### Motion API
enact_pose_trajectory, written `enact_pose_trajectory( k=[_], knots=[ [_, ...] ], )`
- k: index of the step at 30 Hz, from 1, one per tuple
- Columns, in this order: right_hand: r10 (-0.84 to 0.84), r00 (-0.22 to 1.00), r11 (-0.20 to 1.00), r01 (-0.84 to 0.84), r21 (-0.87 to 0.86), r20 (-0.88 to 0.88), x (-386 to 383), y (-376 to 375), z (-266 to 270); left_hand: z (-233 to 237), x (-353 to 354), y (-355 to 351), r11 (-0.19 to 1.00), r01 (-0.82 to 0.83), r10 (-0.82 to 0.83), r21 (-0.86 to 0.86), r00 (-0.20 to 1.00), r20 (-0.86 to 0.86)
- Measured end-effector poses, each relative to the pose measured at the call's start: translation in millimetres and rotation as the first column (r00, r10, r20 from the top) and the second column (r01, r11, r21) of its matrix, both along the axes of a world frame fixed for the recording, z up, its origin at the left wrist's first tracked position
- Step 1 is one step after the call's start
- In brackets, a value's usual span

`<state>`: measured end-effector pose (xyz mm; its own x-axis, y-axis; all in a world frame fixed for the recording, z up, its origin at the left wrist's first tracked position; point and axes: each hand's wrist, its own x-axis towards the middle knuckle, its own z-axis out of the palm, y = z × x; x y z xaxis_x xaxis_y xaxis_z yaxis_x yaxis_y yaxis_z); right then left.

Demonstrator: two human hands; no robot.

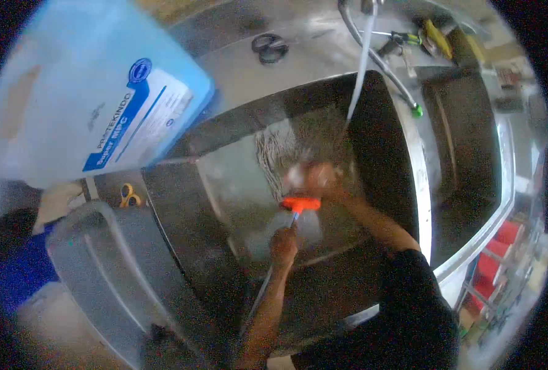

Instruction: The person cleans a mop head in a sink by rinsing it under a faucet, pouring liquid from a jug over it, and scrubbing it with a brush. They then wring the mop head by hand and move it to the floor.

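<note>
An orange mop head clamp [302, 204] on a thin handle lies over the large steel sink [200, 253], with grey mop strands [273, 157] spread above it in the basin. My left hand [283, 245] is wrapped round the handle just below the clamp. My right hand [317, 177] is beside the strands just above the clamp, smeared by motion, so its fingers and anything in them cannot be made out. A thin white hose [363, 68] hangs down into the basin near my right hand.
A large blue container [70, 92] with a label fills the upper left. Yellow-handled scissors [129, 196] and a grey plastic tub [132, 265] are at the left. A second basin [462, 154] lies right of a steel divider. A black coiled item [269, 48] rests on the back ledge.
</note>
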<state>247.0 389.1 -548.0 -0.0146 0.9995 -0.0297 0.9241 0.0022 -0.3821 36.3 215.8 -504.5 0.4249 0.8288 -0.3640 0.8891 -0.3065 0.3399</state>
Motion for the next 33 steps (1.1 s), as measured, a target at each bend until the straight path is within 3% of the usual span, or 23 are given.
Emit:
enact_pose_trajectory(
  k=[2, 5, 6, 7, 8, 10, 11, 14, 15, 18, 19, 20, 21, 22, 23, 24, 25, 26, 27, 28, 30, 33],
  knots=[
    [0.130, 0.990, 0.992, -0.130, 0.006, -0.046, -20, -16, -9, 18, 13, 2, 0.999, -0.032, 0.033, -0.037, 0.999, 0.030],
    [0.245, 0.917, 0.970, -0.233, 0.074, -0.316, -15, 58, 14, 14, 3, 7, 0.996, -0.093, 0.093, 0.000, 0.996, 0.000],
    [0.240, 0.914, 0.970, -0.238, 0.050, -0.328, -23, 50, 3, 14, 5, 10, 0.968, -0.211, 0.205, -0.134, 0.977, -0.062],
    [0.109, 0.990, 0.994, -0.111, -0.019, -0.090, -24, 54, -6, 12, 12, 6, 0.910, -0.326, 0.304, -0.255, 0.945, -0.124],
    [-0.014, 0.987, 0.999, 0.020, -0.040, 0.162, -27, 57, -11, 16, 11, -6, 0.905, -0.332, 0.311, -0.265, 0.943, -0.118],
    [0.054, 0.992, 0.998, -0.053, -0.016, 0.113, -42, 23, 2, 7, -1, -15, 0.978, -0.111, 0.107, 0.175, 0.994, 0.033],
    [0.131, 0.987, 0.991, -0.130, -0.012, 0.089, -53, 4, -1, 11, 5, -8, 0.946, -0.306, 0.301, -0.105, 0.952, -0.054],
    [0.323, 0.946, 0.946, -0.323, -0.015, 0.030, -52, 36, -3, 24, 12, -4, 0.891, -0.430, 0.421, -0.146, 0.902, -0.094],
    [0.317, 0.948, 0.948, -0.317, -0.008, 0.023, -52, 65, 10, 22, 10, 8, 0.891, -0.438, 0.426, -0.123, 0.898, -0.113],
    [0.265, 0.939, 0.951, -0.217, -0.222, 0.219, -75, 74, 60, 30, 16, -3, 0.901, -0.419, 0.419, -0.116, 0.908, -0.019],
    [0.297, 0.935, 0.954, -0.281, -0.106, 0.193, -70, 52, 27, 39, 11, -5, 0.886, -0.410, 0.418, -0.218, 0.909, -0.012],
    [-0.070, 0.980, 0.997, 0.062, 0.051, 0.186, -96, 10, -30, 44, 8, 1, 0.861, -0.409, 0.428, -0.302, 0.904, -0.001],
    [-0.414, 0.909, 0.896, 0.396, 0.202, 0.050, -121, -30, -86, 37, 8, 0, 0.858, -0.423, 0.445, -0.291, 0.896, 0.009],
    [-0.409, 0.911, 0.897, 0.391, 0.208, 0.056, -111, -24, -81, 24, 9, -13, 0.864, -0.474, 0.485, -0.166, 0.874, 0.029],
    [-0.080, 0.994, 0.997, 0.080, 0.010, 0.071, -91, -15, -68, 15, 10, -26, 0.857, -0.514, 0.515, -0.043, 0.855, 0.053],
    [0.255, 0.967, 0.953, -0.250, -0.173, 0.011, -76, 8, -51, 19, 13, -23, 0.858, -0.513, 0.514, -0.034, 0.856, 0.056],
    [0.553, 0.825, 0.770, -0.559, -0.308, -0.115, -77, 37, -36, 29, 11, -14, 0.871, -0.491, 0.491, -0.008, 0.871, -0.008],
    [0.478, 0.868, 0.878, -0.478, 0.037, -0.135, -80, 68, -10, 36, 8, -11, 0.877, -0.480, 0.479, 0.011, 0.874, -0.084],
    [0.393, 0.901, 0.884, -0.314, 0.347, -0.185, -82, 82, 8, 30, -1, -13, 0.872, -0.489, 0.486, 0.001, 0.868, -0.103],
    [0.389, 0.902, 0.892, -0.319, 0.321, -0.186, -80, 71, 13, 20, 2, -21, 0.864, -0.503, 0.501, -0.033, 0.864, -0.037],
    [0.142, 0.990, 0.990, -0.142, -0.006, -0.016, -88, 78, 31, 22, 6, -21, 0.847, -0.528, 0.531, -0.058, 0.846, 0.050],
    [0.334, 0.941, 0.943, -0.333, -0.018, 0.055, -92, 81, 33, 33, 6, -18, 0.883, -0.466, 0.468, -0.055, 0.884, 0.020]
  ],
)
